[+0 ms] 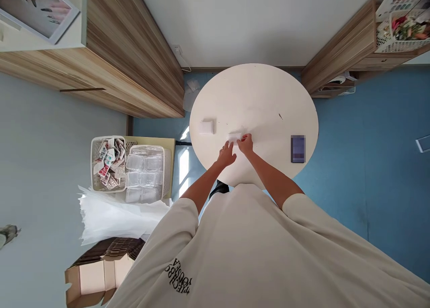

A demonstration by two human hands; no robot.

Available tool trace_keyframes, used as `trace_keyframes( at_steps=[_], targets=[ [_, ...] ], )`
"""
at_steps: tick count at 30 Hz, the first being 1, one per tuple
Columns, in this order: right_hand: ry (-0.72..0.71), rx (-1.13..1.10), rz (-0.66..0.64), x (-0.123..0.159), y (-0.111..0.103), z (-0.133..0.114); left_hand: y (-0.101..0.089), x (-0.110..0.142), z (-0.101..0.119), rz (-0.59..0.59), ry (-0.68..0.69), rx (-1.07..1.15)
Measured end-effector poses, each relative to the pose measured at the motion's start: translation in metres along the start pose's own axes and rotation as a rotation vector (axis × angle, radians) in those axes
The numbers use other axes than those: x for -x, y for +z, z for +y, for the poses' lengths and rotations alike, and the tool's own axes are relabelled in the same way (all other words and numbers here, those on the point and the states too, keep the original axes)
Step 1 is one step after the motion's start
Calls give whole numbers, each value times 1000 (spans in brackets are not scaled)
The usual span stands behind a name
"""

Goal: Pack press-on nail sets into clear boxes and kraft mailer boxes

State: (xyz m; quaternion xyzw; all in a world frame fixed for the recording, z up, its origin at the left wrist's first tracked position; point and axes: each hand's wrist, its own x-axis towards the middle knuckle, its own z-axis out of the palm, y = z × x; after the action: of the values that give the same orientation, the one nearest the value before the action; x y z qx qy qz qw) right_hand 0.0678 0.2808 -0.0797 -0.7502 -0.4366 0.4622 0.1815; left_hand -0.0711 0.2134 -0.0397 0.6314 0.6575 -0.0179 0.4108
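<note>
A small block-shaped packet [234, 137], wrapped in what looks like thin white foam sheet, lies on the white round table [258, 93] between my hands. My left hand [227, 155] rests at its near left corner, fingers stretched out against it and thumb held apart. At the packet's right end, the fingers of my right hand [246, 143] are bent and pinch the white wrapping. What is inside the wrapping is hidden. A second white wrapped packet [206, 127] sits farther left on the table, touched by neither hand.
A dark phone-like rectangle [298, 149], blurred, lies at the table's right. To the left stand a basket of clear plastic boxes [144, 176], a basket of printed packs [109, 162], a stack of white sheets [117, 216] and folded cardboard boxes [97, 276]. Wooden cabinets [141, 53] flank the table.
</note>
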Motion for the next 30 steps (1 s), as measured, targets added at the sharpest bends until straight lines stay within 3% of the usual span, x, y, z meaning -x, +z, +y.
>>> trace_keyframes(
  at_steps=[7,13,20,30],
  targets=[
    [4,-31,79,-18,36,-40,-54,-15,-45,168,38,-106],
    [-13,-12,96,-24,58,-62,-71,-17,-80,143,45,-160],
    [-110,72,71,-26,68,-65,-78,-16,-85,113,85,-185],
    [-226,91,75,0,49,-56,-81,2,-76,150,88,-219]
  ],
)
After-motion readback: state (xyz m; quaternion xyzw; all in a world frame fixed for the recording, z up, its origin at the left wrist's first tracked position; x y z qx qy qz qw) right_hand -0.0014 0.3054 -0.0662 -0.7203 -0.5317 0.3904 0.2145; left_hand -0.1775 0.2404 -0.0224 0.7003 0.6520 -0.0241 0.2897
